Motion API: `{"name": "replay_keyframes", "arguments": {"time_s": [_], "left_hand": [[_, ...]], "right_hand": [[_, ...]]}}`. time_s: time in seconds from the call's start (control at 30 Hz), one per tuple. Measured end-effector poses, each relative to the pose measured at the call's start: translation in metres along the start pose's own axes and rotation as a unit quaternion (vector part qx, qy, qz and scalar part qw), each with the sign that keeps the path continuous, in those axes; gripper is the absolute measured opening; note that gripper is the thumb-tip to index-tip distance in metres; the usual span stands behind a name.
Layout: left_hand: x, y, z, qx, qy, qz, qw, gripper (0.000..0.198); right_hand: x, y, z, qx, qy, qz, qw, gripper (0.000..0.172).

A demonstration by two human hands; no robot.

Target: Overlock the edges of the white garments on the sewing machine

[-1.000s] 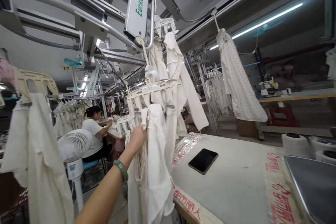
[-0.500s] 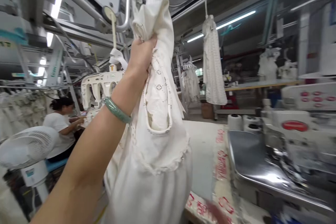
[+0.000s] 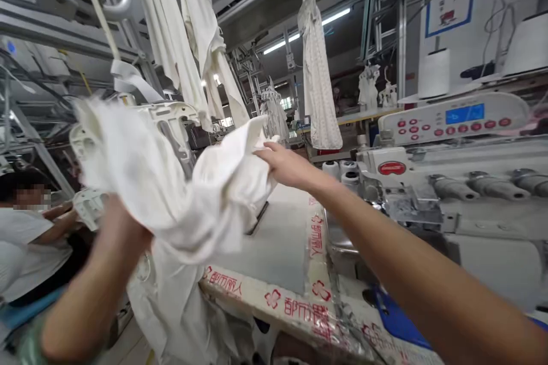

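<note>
right hand [image 3: 286,166] on white garment [image 3: 171,194] over grey factory worktable [image 3: 265,251]

A sewing machine [image 3: 428,182] blocks the way right.

two hands [image 3: 289,166] belong to the person, and one white garment [image 3: 171,182] lies across them. one seated co-worker [image 3: 29,245] is at the left. one dotted garment [image 3: 317,77] hangs ahead. there are two white plastic hanger clamps [image 3: 171,117], two large thread cones [image 3: 434,73], three small thread cones [image 3: 330,170], and one control panel [image 3: 454,120] with one blue display [image 3: 464,114].
</note>
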State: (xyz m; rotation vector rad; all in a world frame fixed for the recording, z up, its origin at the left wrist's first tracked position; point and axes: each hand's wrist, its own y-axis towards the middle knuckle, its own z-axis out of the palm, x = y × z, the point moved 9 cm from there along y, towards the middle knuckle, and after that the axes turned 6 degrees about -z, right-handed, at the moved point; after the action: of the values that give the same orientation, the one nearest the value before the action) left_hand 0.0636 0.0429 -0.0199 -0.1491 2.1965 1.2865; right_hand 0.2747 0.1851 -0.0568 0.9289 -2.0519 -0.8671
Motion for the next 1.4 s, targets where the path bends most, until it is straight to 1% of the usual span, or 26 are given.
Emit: {"name": "replay_keyframes", "arguments": {"time_s": [0.03, 0.07, 0.1, 0.13, 0.17, 0.2, 0.23, 0.3, 0.4, 0.5, 0.57, 0.6, 0.63, 0.7, 0.73, 0.8, 0.87, 0.93, 1.03, 1.1, 1.13, 1.2, 1.23, 1.27, 1.33, 1.4], "left_hand": [[0.027, -0.025, 0.016, 0.030, -0.034, -0.049, 0.998, 0.052], [0.066, -0.052, 0.037, 0.076, -0.148, -0.182, 0.969, 0.049], [0.097, -0.080, 0.058, 0.104, -0.243, -0.294, 0.919, 0.045], [0.118, -0.104, 0.075, 0.116, -0.311, -0.363, 0.870, 0.042], [0.132, -0.123, 0.090, 0.127, -0.374, -0.416, 0.819, 0.041], [0.139, -0.135, 0.099, 0.133, -0.418, -0.440, 0.784, 0.039], [0.141, -0.141, 0.105, 0.137, -0.451, -0.448, 0.760, 0.038], [0.139, -0.143, 0.109, 0.140, -0.495, -0.448, 0.731, 0.036], [0.125, -0.138, 0.104, 0.139, -0.527, -0.438, 0.715, 0.037], [0.112, -0.137, 0.096, 0.135, -0.553, -0.437, 0.696, 0.039], [0.111, -0.140, 0.090, 0.118, -0.563, -0.446, 0.686, 0.040], [0.111, -0.141, 0.087, 0.110, -0.566, -0.448, 0.683, 0.041], [0.113, -0.142, 0.085, 0.104, -0.566, -0.450, 0.683, 0.042], [0.115, -0.145, 0.083, 0.100, -0.562, -0.451, 0.686, 0.041], [0.117, -0.146, 0.083, 0.100, -0.557, -0.453, 0.689, 0.041], [0.122, -0.147, 0.082, 0.097, -0.540, -0.455, 0.701, 0.039], [0.129, -0.148, 0.080, 0.086, -0.526, -0.453, 0.715, 0.038], [0.138, -0.151, 0.081, 0.084, -0.523, -0.459, 0.714, 0.039], [0.145, -0.166, 0.094, 0.131, -0.546, -0.483, 0.672, 0.045], [0.145, -0.183, 0.106, 0.176, -0.555, -0.501, 0.640, 0.048], [0.142, -0.193, 0.111, 0.198, -0.556, -0.505, 0.630, 0.048], [0.134, -0.210, 0.121, 0.237, -0.559, -0.503, 0.615, 0.046], [0.128, -0.219, 0.126, 0.255, -0.562, -0.499, 0.608, 0.046], [0.124, -0.227, 0.131, 0.271, -0.564, -0.496, 0.601, 0.048], [0.120, -0.244, 0.141, 0.295, -0.561, -0.505, 0.587, 0.054], [0.122, -0.257, 0.148, 0.297, -0.555, -0.520, 0.578, 0.060]], "right_hand": [[-0.002, -0.007, -0.002, 0.010, -0.007, 0.017, 1.000, 0.041], [0.000, -0.019, -0.001, 0.013, -0.011, 0.033, 0.999, 0.036], [0.004, -0.035, 0.001, 0.010, -0.013, 0.045, 0.999, 0.031], [0.012, -0.054, 0.005, 0.008, -0.008, 0.050, 0.999, 0.026], [0.020, -0.074, 0.011, 0.006, 0.004, 0.051, 0.999, 0.021], [0.029, -0.094, 0.020, 0.011, 0.021, 0.052, 0.998, 0.017], [0.038, -0.113, 0.029, 0.019, 0.039, 0.052, 0.998, 0.014], [0.051, -0.143, 0.048, 0.024, 0.111, 0.060, 0.992, 0.013], [0.061, -0.162, 0.073, 0.028, 0.172, 0.071, 0.982, 0.012], [0.061, -0.158, 0.093, 0.034, 0.199, 0.094, 0.975, 0.029], [0.059, -0.152, 0.102, 0.035, 0.232, 0.107, 0.966, 0.041], [0.058, -0.149, 0.105, 0.035, 0.246, 0.107, 0.963, 0.043], [0.059, -0.146, 0.107, 0.037, 0.256, 0.104, 0.960, 0.039], [0.059, -0.140, 0.107, 0.043, 0.268, 0.090, 0.958, 0.016], [0.058, -0.137, 0.104, 0.041, 0.273, 0.086, 0.957, 0.008], [0.047, -0.130, 0.088, 0.015, 0.276, 0.092, 0.957, 0.022], [0.029, -0.120, 0.059, -0.043, 0.272, 0.108, 0.955, 0.024], [0.011, -0.109, 0.021, -0.113, 0.260, 0.114, 0.952, 0.024], [-0.003, -0.091, -0.032, -0.198, 0.225, 0.098, 0.949, 0.022], [-0.003, -0.077, -0.054, -0.238, 0.192, 0.082, 0.949, 0.021], [-0.003, -0.070, -0.060, -0.253, 0.175, 0.074, 0.949, 0.021], [0.001, -0.056, -0.063, -0.262, 0.142, 0.058, 0.953, 0.017], [0.003, -0.049, -0.058, -0.246, 0.130, 0.050, 0.959, 0.014], [0.004, -0.044, -0.050, -0.215, 0.123, 0.045, 0.968, 0.011], [0.007, -0.042, -0.027, -0.129, 0.120, 0.042, 0.983, 0.013], [0.012, -0.059, -0.007, -0.060, 0.123, 0.055, 0.989, 0.015]]}}
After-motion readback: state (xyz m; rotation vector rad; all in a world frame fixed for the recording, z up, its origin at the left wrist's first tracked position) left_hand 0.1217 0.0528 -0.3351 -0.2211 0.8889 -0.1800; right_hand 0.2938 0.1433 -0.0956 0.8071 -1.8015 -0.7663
